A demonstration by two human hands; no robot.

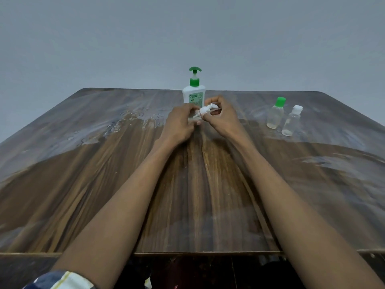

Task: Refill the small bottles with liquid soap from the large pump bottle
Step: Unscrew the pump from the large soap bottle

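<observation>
Likely home: worn wooden table (83, 174), bare wall (125, 38).

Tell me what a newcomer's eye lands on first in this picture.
First, the two hands meeting at the table's middle: the left hand grips a small clear bottle while the right hand pinches its white cap. Just behind them stands the large pump bottle with its green pump. To the right, two more small bottles stand capped, nearly empty.
</observation>
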